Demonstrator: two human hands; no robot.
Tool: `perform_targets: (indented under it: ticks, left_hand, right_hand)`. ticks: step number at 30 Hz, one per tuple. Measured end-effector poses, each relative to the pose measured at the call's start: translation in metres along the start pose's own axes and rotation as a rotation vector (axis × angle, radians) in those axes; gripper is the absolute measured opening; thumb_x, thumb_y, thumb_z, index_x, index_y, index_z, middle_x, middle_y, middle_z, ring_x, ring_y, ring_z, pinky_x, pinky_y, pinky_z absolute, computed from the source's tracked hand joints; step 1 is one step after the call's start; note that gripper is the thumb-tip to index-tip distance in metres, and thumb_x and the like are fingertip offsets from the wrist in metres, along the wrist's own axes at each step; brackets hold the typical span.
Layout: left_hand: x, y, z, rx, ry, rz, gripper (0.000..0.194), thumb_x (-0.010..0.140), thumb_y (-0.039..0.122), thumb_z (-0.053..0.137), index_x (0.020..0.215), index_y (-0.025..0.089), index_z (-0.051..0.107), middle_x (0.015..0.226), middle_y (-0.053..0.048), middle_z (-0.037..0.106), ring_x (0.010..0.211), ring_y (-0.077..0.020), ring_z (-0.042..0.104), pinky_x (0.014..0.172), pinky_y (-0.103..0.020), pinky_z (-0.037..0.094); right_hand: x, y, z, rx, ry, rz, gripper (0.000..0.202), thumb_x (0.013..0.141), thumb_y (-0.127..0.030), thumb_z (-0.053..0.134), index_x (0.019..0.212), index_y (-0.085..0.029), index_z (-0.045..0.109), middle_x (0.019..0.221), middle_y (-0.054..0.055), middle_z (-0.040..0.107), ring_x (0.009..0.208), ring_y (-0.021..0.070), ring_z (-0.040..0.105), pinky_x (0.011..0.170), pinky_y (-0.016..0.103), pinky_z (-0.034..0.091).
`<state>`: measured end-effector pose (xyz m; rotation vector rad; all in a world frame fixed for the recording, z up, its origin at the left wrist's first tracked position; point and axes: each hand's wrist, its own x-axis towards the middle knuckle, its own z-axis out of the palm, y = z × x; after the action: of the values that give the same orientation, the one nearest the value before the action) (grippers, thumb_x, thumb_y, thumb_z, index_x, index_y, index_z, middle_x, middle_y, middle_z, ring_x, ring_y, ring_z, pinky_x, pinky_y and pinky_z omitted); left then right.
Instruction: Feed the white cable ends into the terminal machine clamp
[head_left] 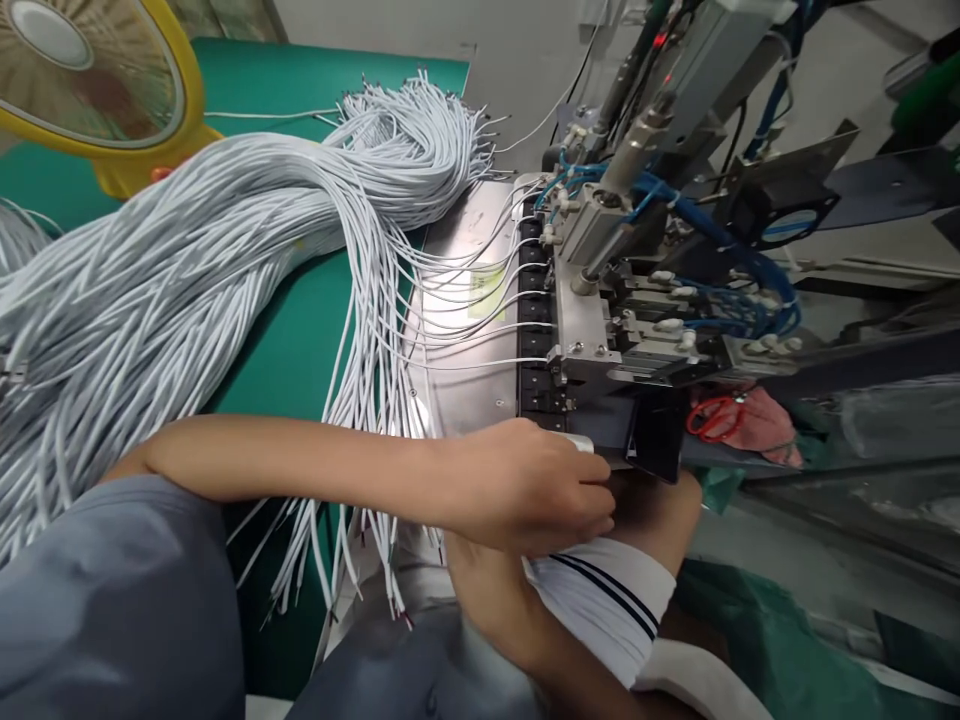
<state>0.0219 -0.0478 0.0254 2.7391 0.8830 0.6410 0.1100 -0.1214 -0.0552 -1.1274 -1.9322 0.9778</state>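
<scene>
Evidently, the left hand [532, 490] is held palm down in front of the machine [589, 325], its fingers [596, 502] curled and close together. Whether anything is clamped between them cannot be told; a small pale piece [579, 441] is seen just beyond the knuckles, partly covered. The right forearm [517, 620] is angled up from below, the right hand being hidden under the left, so the state of its fingers cannot be told either. The white cables [247, 210] are heaped in a thick bundle across the green worktop [289, 335], to the left of and beyond the curled fingers, well apart from them. Loose strands [379, 380] are draped down from the bundle and crossed over by the left forearm [330, 465], their stripped ends showing below it. Several single cables are led over the metal plate [465, 385], past a yellow-green label [487, 293], to a row of black blocks [534, 342]; the nearest of these is set just above the left hand. Right of the hand, a dark flat panel [656, 435], red-handled scissors [712, 420] and a pink cloth [769, 432] are noted. A yellow-rimmed fan [191, 95] is stood at upper left.
</scene>
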Motion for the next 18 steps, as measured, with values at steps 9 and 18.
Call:
perform_targets:
  ticks: [9, 18]
  left_hand:
    - [0.007, -0.036, -0.001, -0.344, 0.085, -0.206, 0.027, 0.094, 0.026, 0.041, 0.106, 0.011, 0.06, 0.088, -0.007, 0.06, 0.078, -0.0132, 0.058, 0.068, -0.024, 0.046]
    - [0.008, -0.04, 0.005, -0.401, 0.307, -0.164, 0.015, 0.086, 0.013, 0.052, 0.081, 0.013, 0.065, 0.071, -0.003, 0.06, 0.064, -0.0099, 0.053, 0.058, -0.021, 0.042]
  right_hand:
    - [0.055, 0.008, -0.104, 0.301, 0.326, 0.238, 0.008, 0.073, -0.025, 0.067, 0.074, -0.018, 0.063, 0.06, -0.001, 0.063, 0.05, 0.0108, 0.054, 0.05, 0.023, 0.045]
    - [0.072, 0.024, -0.095, 0.785, 0.306, 0.156, 0.009, 0.07, -0.026, 0.071, 0.074, -0.02, 0.066, 0.072, -0.001, 0.059, 0.054, 0.0073, 0.049, 0.051, 0.022, 0.041]
